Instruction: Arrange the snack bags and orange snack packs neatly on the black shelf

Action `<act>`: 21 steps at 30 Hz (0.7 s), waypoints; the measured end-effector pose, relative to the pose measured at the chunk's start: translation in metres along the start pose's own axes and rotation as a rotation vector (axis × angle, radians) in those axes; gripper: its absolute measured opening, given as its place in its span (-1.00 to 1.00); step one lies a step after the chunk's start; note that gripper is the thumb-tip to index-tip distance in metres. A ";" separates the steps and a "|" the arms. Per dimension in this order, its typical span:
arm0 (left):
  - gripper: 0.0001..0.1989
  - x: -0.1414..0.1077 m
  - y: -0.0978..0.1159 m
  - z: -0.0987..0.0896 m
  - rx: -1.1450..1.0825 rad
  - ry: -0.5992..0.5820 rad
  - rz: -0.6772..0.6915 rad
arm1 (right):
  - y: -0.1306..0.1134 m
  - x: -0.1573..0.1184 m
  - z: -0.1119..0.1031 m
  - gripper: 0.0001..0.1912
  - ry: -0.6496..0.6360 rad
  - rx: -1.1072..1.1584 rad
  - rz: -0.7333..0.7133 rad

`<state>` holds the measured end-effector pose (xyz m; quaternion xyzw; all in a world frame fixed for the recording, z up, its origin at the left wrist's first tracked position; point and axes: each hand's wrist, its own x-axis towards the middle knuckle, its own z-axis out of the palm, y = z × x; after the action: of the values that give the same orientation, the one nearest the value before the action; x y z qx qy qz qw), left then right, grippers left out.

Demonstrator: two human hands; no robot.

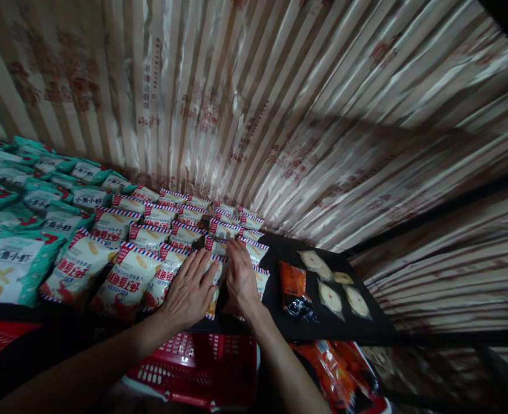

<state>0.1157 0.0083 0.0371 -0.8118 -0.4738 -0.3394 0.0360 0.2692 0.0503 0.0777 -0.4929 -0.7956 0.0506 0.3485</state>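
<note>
Rows of white snack bags [133, 276] with red lettering and blue-and-red striped edges stand on a dark shelf. My left hand [187, 293] lies over the bags near the front right of these rows, palm down, fingers stretched out and touching them. Just to its right, my right hand [241, 279] reaches in among the bags at the right end, its fingers extended forward against them. Its thumb and palm side are partly hidden. Neither hand visibly grasps a bag.
Teal snack bags [12, 264] fill the shelf's left side. An orange packet [295, 284] and several clear packets of pale discs [331, 299] lie to the right. Below are a red basket [211, 368] and more orange packets [331, 368]. A striped, printed plastic sheet [254, 103] hangs behind.
</note>
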 end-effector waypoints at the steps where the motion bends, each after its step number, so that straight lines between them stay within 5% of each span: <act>1: -0.52 0.000 0.000 0.000 -0.001 0.003 0.000 | 0.003 0.008 -0.001 -0.54 -0.016 -0.013 -0.015; 9: -0.52 -0.001 0.000 0.002 0.023 -0.006 0.030 | 0.007 0.054 -0.007 -0.69 -0.185 -0.084 -0.191; 21: -0.52 0.004 0.002 0.001 0.013 -0.015 0.029 | 0.017 0.064 -0.001 -0.75 -0.318 -0.133 -0.238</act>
<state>0.1198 0.0108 0.0393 -0.8210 -0.4644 -0.3294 0.0428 0.2649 0.1108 0.1037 -0.4029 -0.8949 0.0338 0.1886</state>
